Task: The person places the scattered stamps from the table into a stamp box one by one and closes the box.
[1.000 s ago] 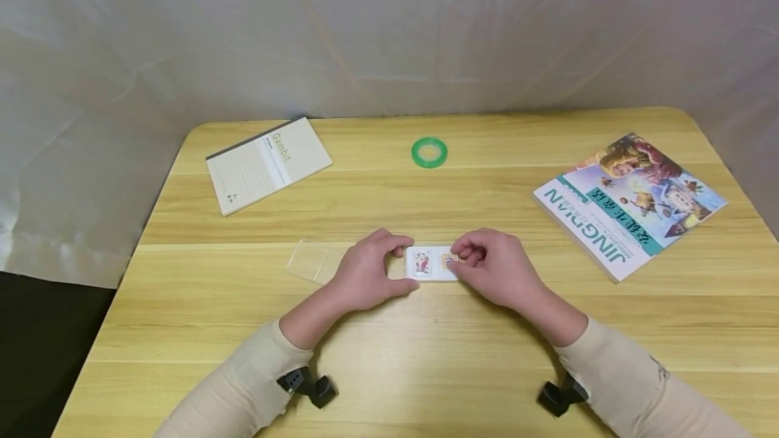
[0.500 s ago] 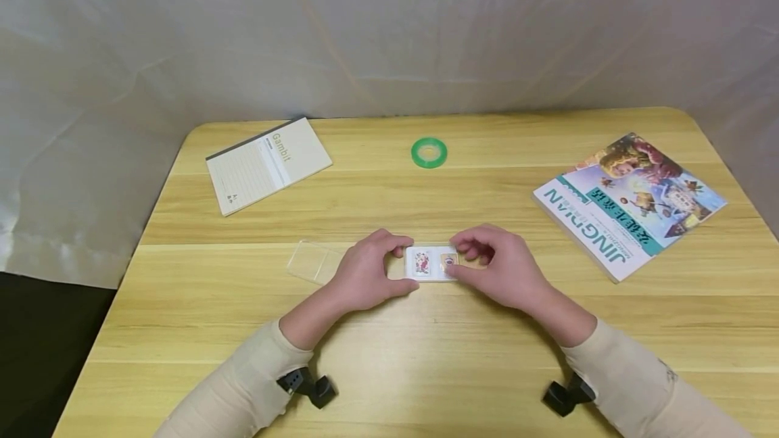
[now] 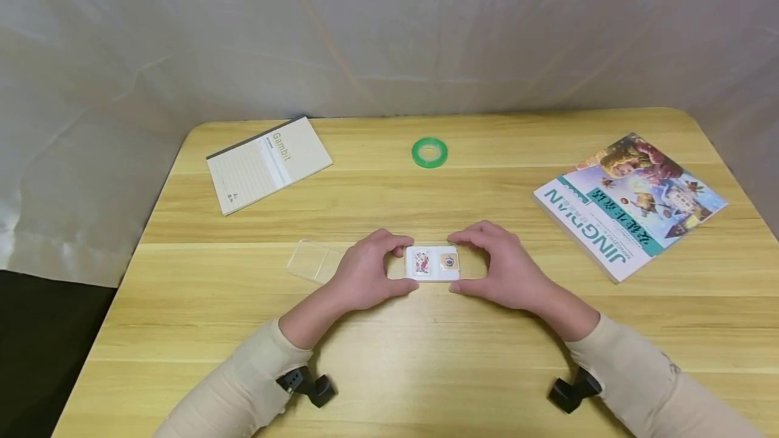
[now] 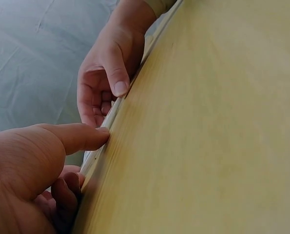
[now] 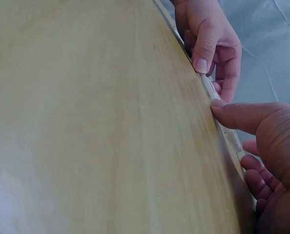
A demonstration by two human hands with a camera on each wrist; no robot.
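A small flat white case (image 3: 435,269) with a clear rim lies on the wooden table, long side left to right. Two stamp-like pictures sit in it: a red-and-white stamp (image 3: 422,262) at left and an orange-bordered stamp (image 3: 450,261) at right, slightly askew. My left hand (image 3: 368,272) grips the left end, thumb at the near edge and index finger at the far edge. Mirroring it, my right hand (image 3: 508,272) holds the right end the same way. In the left wrist view the case (image 4: 92,160) shows only as a thin pale edge beside the thumb.
A clear plastic cover (image 3: 313,261) lies left of the case, partly behind my left hand. Farther back are a beige notebook (image 3: 270,167) at left, a green tape roll (image 3: 420,158) in the middle and a colourful book (image 3: 633,205) at right. A grey curtain (image 3: 389,32) hangs behind the table.
My right thumb and fingertips have come off the orange-bordered stamp and now grip the case's near and far edges at right. My left hand and the case have stayed in place.
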